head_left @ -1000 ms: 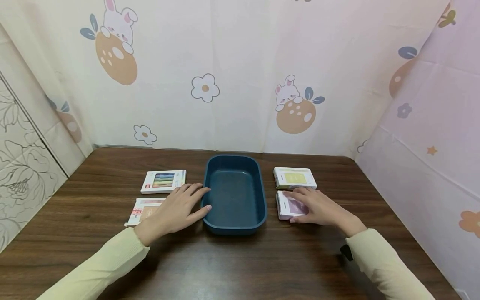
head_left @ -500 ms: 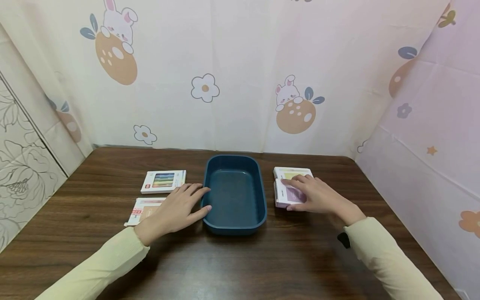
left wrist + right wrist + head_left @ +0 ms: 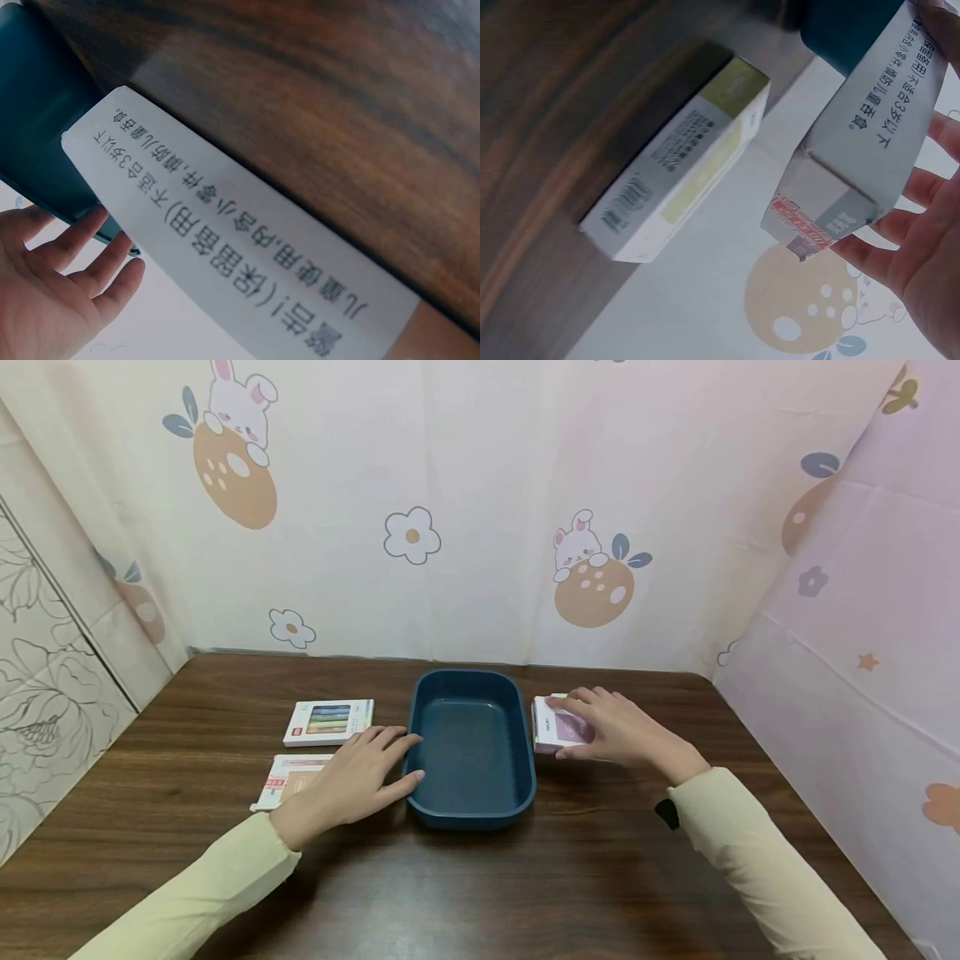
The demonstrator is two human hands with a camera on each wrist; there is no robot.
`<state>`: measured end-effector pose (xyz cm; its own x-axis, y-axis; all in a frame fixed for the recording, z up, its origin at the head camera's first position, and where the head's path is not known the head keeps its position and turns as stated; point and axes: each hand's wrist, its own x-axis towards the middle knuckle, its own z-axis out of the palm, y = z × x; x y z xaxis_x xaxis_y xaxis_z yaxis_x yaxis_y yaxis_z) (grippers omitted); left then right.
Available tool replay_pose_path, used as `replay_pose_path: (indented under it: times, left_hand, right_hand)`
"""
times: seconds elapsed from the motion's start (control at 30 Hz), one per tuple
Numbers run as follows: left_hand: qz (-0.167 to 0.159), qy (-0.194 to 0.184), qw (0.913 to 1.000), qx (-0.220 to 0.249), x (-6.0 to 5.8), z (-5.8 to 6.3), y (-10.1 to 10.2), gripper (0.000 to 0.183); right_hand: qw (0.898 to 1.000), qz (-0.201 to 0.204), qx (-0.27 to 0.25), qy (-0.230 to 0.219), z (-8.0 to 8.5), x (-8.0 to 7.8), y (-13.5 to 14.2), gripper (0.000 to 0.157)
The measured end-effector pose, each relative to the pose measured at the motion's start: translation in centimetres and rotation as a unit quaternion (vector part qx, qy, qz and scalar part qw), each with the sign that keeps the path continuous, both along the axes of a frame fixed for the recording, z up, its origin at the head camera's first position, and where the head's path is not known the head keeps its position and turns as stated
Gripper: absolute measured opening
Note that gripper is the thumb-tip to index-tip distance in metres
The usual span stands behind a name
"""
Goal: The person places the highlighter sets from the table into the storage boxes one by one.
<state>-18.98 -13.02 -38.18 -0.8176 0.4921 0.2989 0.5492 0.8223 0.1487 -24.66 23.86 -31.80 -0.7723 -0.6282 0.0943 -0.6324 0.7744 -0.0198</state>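
1. Head view: The right hand pinches a purple-labelled box just beside the blue tray; the left hand, fingers spread, touches the opposite rim, apparently to steady it.
2. Left wrist: Near those spread fingers lies a white box, black-printed.
3. Right wrist: Thumb and fingers hold the purple-labelled box tilted, likely clear of the yellow-green-labelled box; its side is white, its end red-stickered.

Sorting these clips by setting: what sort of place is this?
Possibly an indoor tabletop workspace set up for filming: a dark wood-grain table, a bunny-print cloth hanging behind it, and a blue tray with small boxes on either side.
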Motion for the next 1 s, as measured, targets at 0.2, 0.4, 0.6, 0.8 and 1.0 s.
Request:
replay_pose_path:
  times: [0.2,0.4,0.6,0.8,1.0]
  left_hand:
    - [0.000,0.000,1.0000,-0.001,0.0,0.2,0.1,0.059]
    - [-0.001,0.003,1.0000,-0.003,0.0,0.1,0.1,0.059]
    - [-0.003,0.008,1.0000,0.000,0.1,0.1,0.1,0.058]
    - [-0.004,0.010,0.9999,0.002,0.0,0.0,0.0,0.058]
    - [-0.004,0.012,0.9999,0.001,0.0,0.1,0.0,0.058]
  right_hand:
    - [1.000,0.000,0.007,-0.001,0.8,-0.7,-0.8,0.077]
    - [1.000,-0.007,0.007,-0.009,1.4,-1.2,-1.2,0.077]
    - [1.000,-0.003,0.004,-0.010,1.8,-1.8,-2.3,0.076]
    - [1.000,-0.001,0.009,-0.022,2.1,-2.5,-3.9,0.078]
    - [0.999,0.014,0.017,-0.025,2.1,-3.0,-5.6,0.076]
